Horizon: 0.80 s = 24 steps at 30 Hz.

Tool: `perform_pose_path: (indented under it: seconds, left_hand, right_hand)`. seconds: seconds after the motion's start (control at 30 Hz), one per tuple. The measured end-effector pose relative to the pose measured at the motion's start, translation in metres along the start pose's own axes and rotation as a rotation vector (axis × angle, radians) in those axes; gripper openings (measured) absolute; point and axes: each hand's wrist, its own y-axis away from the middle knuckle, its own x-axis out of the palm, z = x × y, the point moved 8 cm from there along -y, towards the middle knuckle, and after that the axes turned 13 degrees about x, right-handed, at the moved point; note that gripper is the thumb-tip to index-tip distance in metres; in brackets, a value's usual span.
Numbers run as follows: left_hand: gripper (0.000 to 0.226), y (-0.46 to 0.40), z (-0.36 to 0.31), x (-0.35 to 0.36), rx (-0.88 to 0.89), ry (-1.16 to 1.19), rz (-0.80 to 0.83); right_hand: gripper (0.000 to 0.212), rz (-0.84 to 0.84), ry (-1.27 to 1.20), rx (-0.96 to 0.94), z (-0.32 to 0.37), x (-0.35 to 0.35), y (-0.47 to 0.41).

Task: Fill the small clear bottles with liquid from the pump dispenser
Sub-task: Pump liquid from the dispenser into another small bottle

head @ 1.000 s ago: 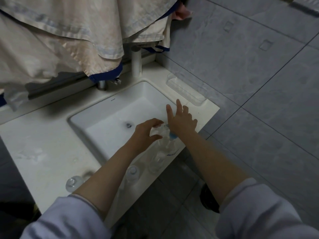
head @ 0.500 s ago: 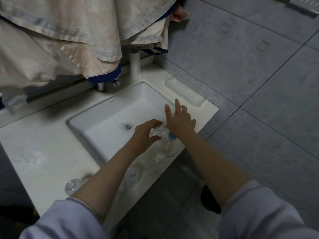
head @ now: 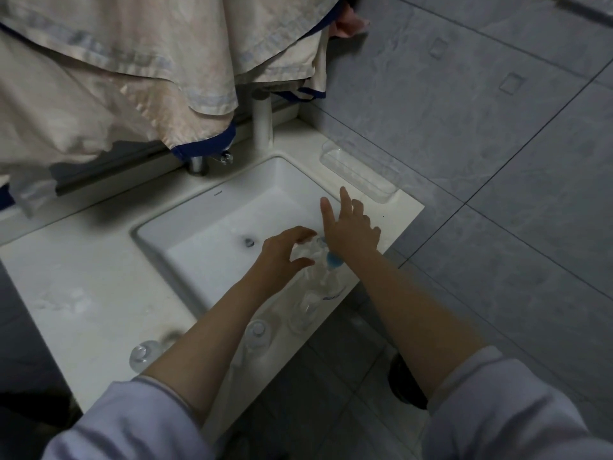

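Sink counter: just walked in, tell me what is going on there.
A person stands at a white sink filling small bottles. The left hand grips a small clear bottle held at the spout of a pump dispenser on the counter's front edge. The right hand rests on the pump's top with fingers mostly straight, apparently pressing. Three more clear bottles wait along the front edge; whether they hold liquid cannot be told.
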Motion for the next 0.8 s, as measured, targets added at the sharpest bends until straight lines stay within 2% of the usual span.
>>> perform_pose_path:
  seconds: [0.27, 0.43, 0.63, 0.8]
  left_hand:
    - [0.045, -0.006, -0.010, 0.003, 0.044, -0.144, 0.037]
    - [0.046, -0.002, 0.002, -0.001, 0.005, 0.006, 0.019]
    - [0.043, -0.004, 0.003, 0.004, 0.034, -0.101, -0.025]
    - [0.046, -0.002, 0.004, 0.003, 0.006, -0.004, 0.022]
  right_hand:
    - [0.073, 0.027, 0.033, 0.019, -0.004, 0.006, 0.003]
    - [0.073, 0.009, 0.006, -0.015, 0.003, -0.003, 0.002]
    - [0.075, 0.062, -0.003, 0.044, -0.006, 0.010, 0.007]
    - [0.075, 0.058, 0.002, 0.022, -0.003, 0.002, 0.001]
